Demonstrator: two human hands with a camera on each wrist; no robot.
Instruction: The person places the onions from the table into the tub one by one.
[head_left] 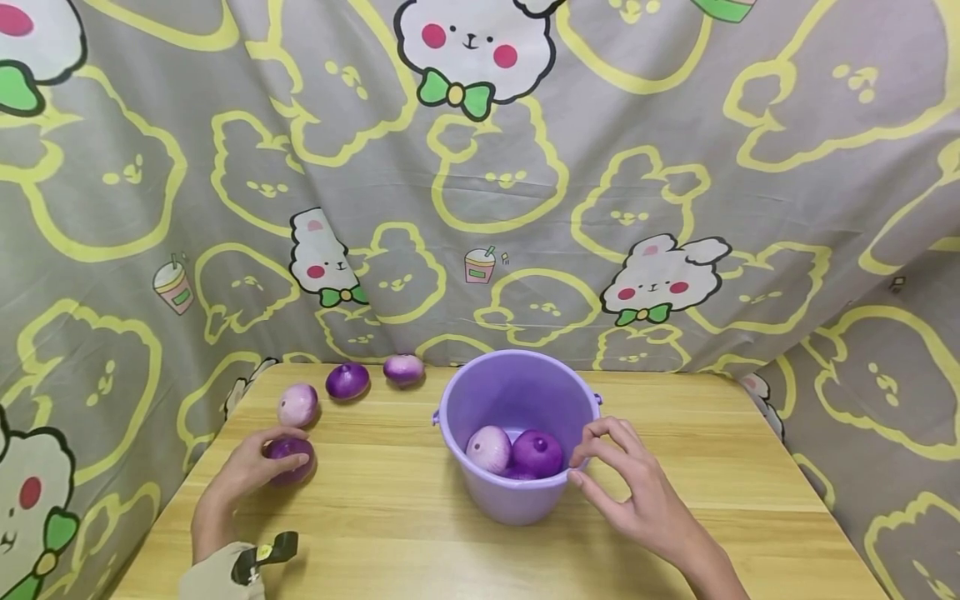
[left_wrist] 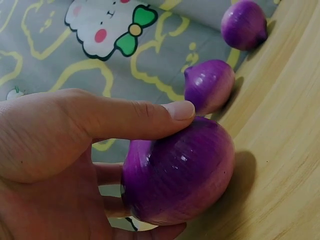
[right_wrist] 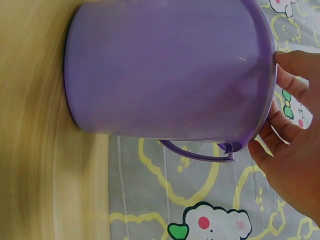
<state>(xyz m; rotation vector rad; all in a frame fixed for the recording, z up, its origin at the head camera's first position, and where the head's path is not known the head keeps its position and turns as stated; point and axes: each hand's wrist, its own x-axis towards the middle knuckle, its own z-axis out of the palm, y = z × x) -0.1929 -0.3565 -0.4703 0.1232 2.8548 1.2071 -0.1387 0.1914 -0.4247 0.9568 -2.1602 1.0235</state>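
Observation:
At the left of the table, my left hand (head_left: 251,467) grips a purple onion (head_left: 294,461), thumb on one side and fingers round the other. In the left wrist view this onion (left_wrist: 187,170) is glossy, dark purple on one side and paler on the other, close to the tabletop. My right hand (head_left: 637,487) holds the near right rim of a lilac bucket (head_left: 517,498) between thumb and fingers. The bucket stands upright, with a pale onion (head_left: 489,450) and a dark purple onion (head_left: 537,453) inside. What lies beneath them is mostly hidden.
Beyond the left hand, a pale onion (head_left: 298,405), a dark onion (head_left: 347,382) and a two-toned onion (head_left: 404,370) curve along the table's back left. A patterned curtain (head_left: 525,192) hangs round the wooden table (head_left: 390,533). The bucket's handle (right_wrist: 195,154) hangs down its far side.

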